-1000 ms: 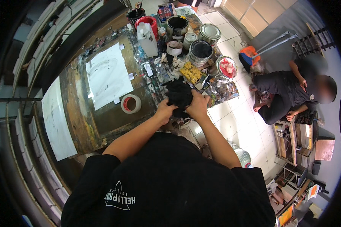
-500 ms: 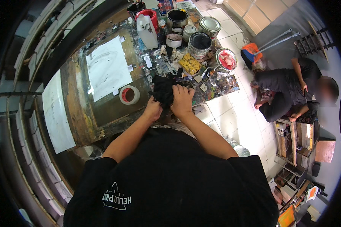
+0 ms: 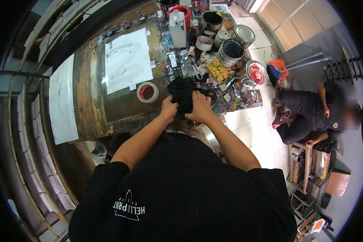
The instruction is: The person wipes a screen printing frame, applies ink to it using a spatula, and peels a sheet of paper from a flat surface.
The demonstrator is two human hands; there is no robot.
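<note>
Between my hands a crumpled black cloth (image 3: pixel 182 89) is bunched up at the near edge of the worktable. My left hand (image 3: pixel 169 109) is closed on its left side, and my right hand (image 3: pixel 200 106) grips it from the right with fingers curled over the top. Just left of the cloth, a roll of white tape (image 3: pixel 148 92) lies flat on the table. Beyond it is a smudged white sheet (image 3: pixel 129 60) with small tabs along its side. A dark round tin (image 3: pixel 209 96) sits right behind my right hand, partly hidden by it.
Paint cans (image 3: pixel 231 51), a white jug (image 3: pixel 177 29), a yellow sponge-like block (image 3: pixel 217 70) and a tin with red and pink paint (image 3: pixel 255 73) crowd the table's far right. Another person (image 3: pixel 310 107) sits on the floor at right. Shelf racks (image 3: pixel 38 149) stand at left.
The view has shifted, so the table items appear further right and higher. Both hands keep hold of the black cloth, and its bunched shape has changed slightly.
</note>
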